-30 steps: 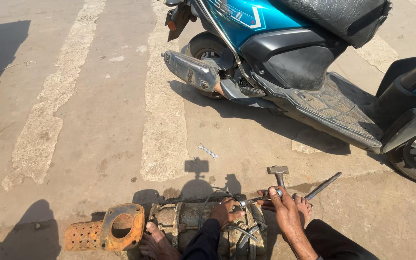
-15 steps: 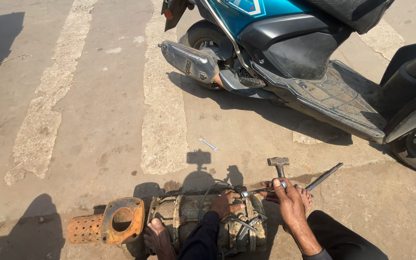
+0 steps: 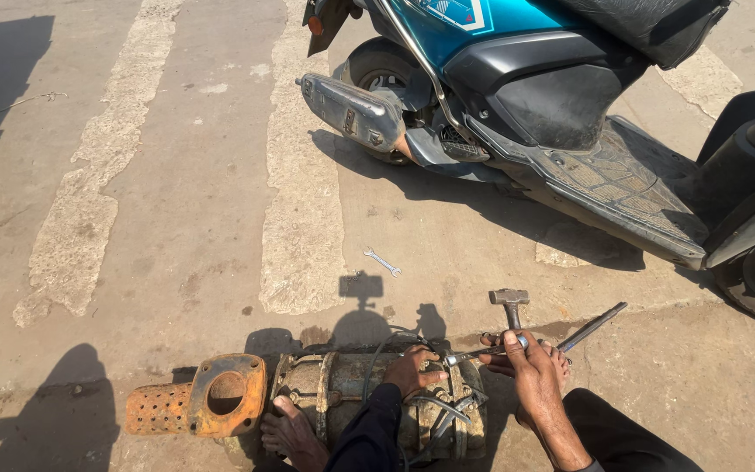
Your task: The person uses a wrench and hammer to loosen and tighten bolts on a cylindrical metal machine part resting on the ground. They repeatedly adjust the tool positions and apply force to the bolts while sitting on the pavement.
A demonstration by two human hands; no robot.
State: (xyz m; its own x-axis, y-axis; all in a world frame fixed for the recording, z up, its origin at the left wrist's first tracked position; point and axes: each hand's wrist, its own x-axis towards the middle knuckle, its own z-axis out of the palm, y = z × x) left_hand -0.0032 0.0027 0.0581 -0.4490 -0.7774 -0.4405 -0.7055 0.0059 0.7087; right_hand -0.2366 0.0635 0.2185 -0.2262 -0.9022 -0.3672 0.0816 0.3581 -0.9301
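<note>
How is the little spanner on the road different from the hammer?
The spanner lies flat and alone on the concrete; the hammer stands upright, gripped by the right hand. The spanner is thin and shiny silver; the hammer has a thick, dull blocky head. Both are metal tools.

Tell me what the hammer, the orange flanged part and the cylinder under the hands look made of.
Hammer: dull grey metal head, likely steel; its handle is mostly hidden by the right hand. Orange flanged part: metal, probably iron or steel, coated in rust, with a perforated end. Cylinder under the left hand: grimy, dull metal casing with banded ridges.
</note>
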